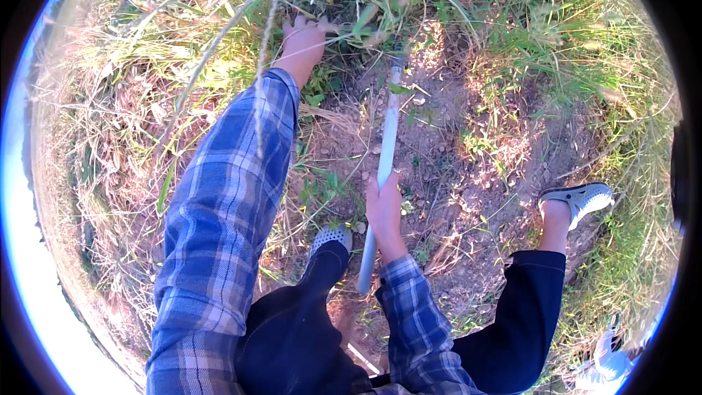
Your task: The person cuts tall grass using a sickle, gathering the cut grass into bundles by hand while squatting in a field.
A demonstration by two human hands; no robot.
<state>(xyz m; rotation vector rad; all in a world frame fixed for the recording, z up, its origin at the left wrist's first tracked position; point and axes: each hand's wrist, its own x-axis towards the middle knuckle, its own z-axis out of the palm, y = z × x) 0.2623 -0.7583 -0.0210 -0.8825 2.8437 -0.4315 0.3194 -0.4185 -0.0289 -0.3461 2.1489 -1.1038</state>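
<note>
My right hand (385, 208) is closed around the pale, smooth handle (388, 137) of a hand tool. The handle's butt end sticks out below my fist, and its far end points away from me into the weeds. A dark fitting (398, 60) shows there, but the tool's head is blurred and hidden by leaves. Ahead and to the left, my left hand (304, 44) reaches into a clump of green grass and weeds (351, 22). Its fingertips are lost among the stems, so I cannot tell whether they grip any.
Bare, stony soil (433, 164) with cut stalks lies between my feet, which wear perforated clogs (589, 203). Dry grass (126, 88) spreads to the left, taller green grass (592, 60) to the right. Long seed stalks (262, 66) hang close before the camera. A pale, unclear object (609, 362) is at lower right.
</note>
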